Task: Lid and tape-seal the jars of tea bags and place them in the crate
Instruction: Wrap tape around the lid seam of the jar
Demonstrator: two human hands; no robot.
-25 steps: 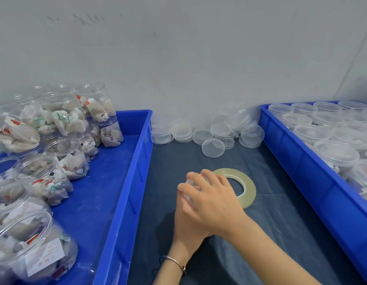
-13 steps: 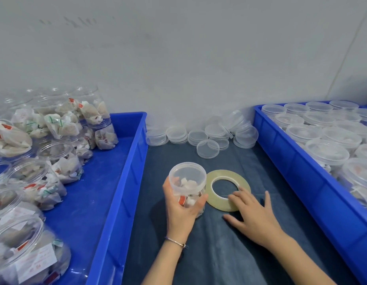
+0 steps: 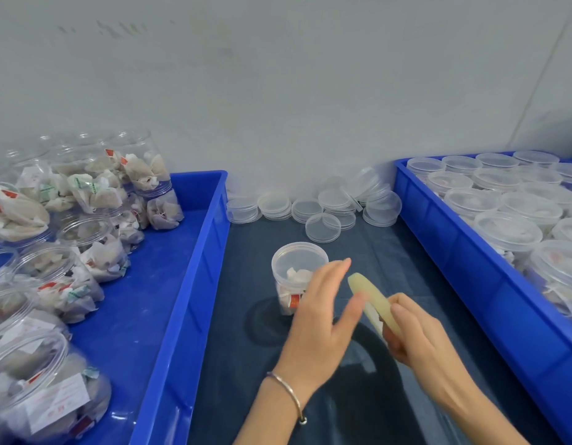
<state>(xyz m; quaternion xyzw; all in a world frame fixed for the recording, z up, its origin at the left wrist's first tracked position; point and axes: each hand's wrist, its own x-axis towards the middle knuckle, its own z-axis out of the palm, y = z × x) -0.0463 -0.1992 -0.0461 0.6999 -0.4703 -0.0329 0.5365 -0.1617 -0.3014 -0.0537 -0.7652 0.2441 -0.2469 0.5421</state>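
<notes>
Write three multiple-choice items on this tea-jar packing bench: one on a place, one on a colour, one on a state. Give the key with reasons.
1. Where does the lidded jar stand?
A. on the dark mat between the crates
B. in the left crate
C. on the spare lids

2. What colour are the crates?
A. green
B. blue
C. grey

3. What does the right hand hold?
A. a loose lid
B. nothing
C. the tape roll

Key: 1 A, the jar rests on the mat, outside both crates. 2 B, both crate walls are blue. 3 C, its fingers grip the tape roll, lifted on edge, with the left hand beside it.
</notes>
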